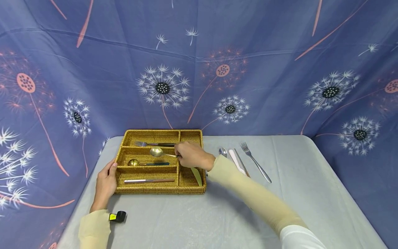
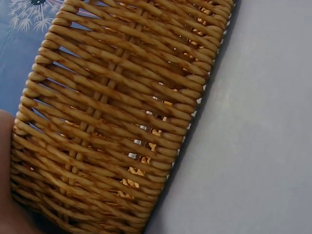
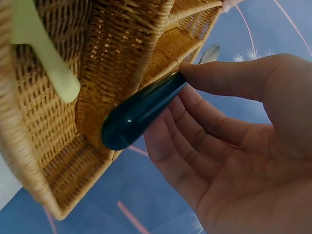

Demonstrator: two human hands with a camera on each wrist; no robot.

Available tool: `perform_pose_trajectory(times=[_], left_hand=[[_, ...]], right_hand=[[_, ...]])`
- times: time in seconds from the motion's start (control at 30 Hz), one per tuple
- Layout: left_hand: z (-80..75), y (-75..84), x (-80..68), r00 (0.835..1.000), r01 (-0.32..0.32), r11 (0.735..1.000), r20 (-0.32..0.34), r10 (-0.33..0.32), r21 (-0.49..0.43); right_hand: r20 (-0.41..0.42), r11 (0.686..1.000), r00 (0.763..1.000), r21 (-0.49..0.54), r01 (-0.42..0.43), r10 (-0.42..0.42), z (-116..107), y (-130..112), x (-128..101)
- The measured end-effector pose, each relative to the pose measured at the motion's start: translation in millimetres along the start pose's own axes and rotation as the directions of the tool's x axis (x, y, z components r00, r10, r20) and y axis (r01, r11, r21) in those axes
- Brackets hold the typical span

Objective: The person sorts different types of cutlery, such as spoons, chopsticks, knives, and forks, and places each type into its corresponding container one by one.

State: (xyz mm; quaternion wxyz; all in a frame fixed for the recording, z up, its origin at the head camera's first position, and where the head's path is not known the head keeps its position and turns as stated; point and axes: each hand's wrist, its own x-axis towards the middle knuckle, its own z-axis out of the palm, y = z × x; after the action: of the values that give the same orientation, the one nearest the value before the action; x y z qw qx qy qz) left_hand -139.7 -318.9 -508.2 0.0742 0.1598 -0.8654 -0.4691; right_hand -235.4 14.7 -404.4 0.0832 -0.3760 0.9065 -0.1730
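Observation:
My right hand (image 1: 192,155) pinches a spoon by its dark teal handle (image 3: 141,114), above the middle of a woven cutlery tray (image 1: 149,190). The gold spoon bowl (image 1: 156,151) points left over the long middle compartment. Below it in that compartment lies a gold ladle (image 1: 133,162) with a dark handle. At the tray's left end my left hand (image 1: 105,183) holds the rim; the left wrist view shows mostly the woven outer wall (image 2: 112,97). A fork (image 1: 141,144) lies in the back compartment, slim sticks (image 1: 149,181) in the front one, and a green knife (image 1: 197,176) at the right.
Right of the tray, on the pale cloth-covered table (image 1: 298,193), lie a spoon (image 1: 223,151), a white-handled piece (image 1: 236,161), a thin stick-like piece (image 1: 242,162) and a metal fork (image 1: 256,162). A blue dandelion-print curtain (image 1: 267,69) rises behind the table and along its sides.

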Motion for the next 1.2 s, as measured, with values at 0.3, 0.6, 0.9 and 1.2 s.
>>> perform_pose_trajectory(times=[0.3, 0.6, 0.9, 1.2], left_hand=[[0.1, 0.8, -1.0, 1.0, -0.012, 1.0, 0.003, 0.012, -0.006], [0.0, 0.7, -0.5, 1.0, -0.012, 1.0, -0.003, 0.012, -0.012], [-0.5, 0.3, 1.4, 0.999, -0.038, 0.999, -0.002, 0.038, -0.011], [-1.9, -1.1, 1.0, 0.999, -0.047, 0.999, 0.002, 0.047, 0.0]], right_hand=[[0.04, 0.996, 0.997, -0.047, 0.074, -0.072, 9.8, -14.1, 21.6], [0.065, 0.996, 0.995, -0.041, 0.083, -0.08, 17.8, -24.5, 41.1], [0.105, 0.994, 0.992, -0.074, 0.079, -0.071, 27.3, -37.0, 61.7], [0.122, 0.988, 0.991, -0.142, 0.066, -0.049, 36.1, -44.3, 75.7]])
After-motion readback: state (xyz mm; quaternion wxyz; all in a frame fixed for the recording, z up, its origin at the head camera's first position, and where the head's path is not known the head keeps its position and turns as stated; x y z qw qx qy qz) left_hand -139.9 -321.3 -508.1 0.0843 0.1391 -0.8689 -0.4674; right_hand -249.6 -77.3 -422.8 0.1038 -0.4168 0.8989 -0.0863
